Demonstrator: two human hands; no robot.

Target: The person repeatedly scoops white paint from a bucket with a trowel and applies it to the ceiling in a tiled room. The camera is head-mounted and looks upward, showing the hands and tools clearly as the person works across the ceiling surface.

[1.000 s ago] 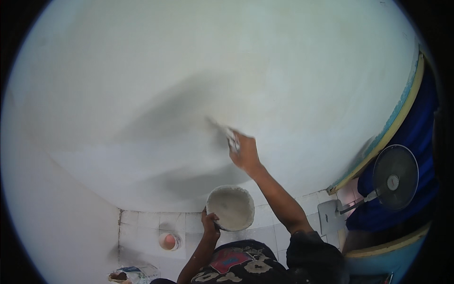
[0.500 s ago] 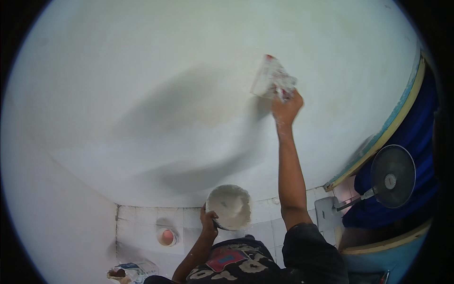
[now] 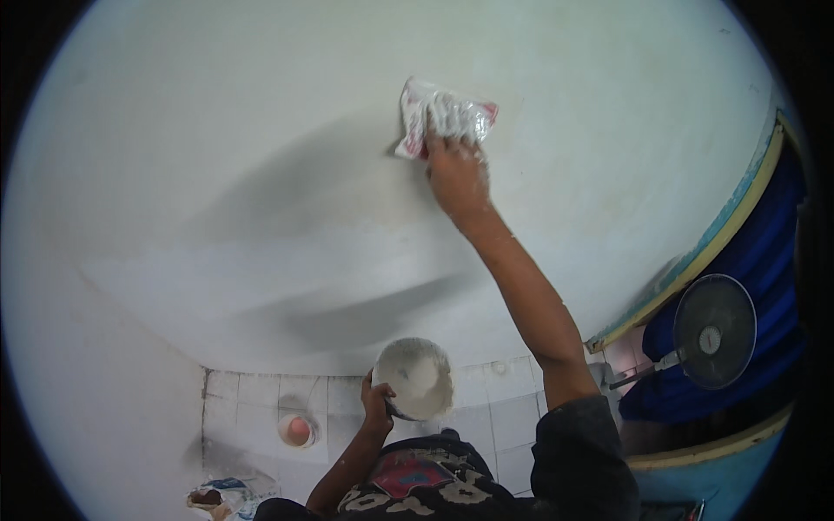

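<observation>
My left hand (image 3: 379, 406) grips the rim of a round bowl (image 3: 444, 358) low in front of my body. White, paste-like putty (image 3: 423, 375) lies inside it. My right arm reaches up to the white wall (image 3: 261, 104). Fingers of my right hand (image 3: 460, 181) press on a flat, putty-smeared spreader (image 3: 469, 113), whitish with red marks, that lies against the wall. Its exact material is hard to make out under the smears. White residue coats the fingers.
At right a fan (image 3: 715, 332) stands before a blue curtain (image 3: 756, 252) in a yellow-edged frame (image 3: 738, 208). On the tiled floor (image 3: 261, 399) are a white cup (image 3: 297, 431) with something pink in it and an opened sack (image 3: 228, 498).
My right hand has swept left and slightly up with the spreader, which now faces the wall more flatly. My left hand and the bowl have barely shifted.
</observation>
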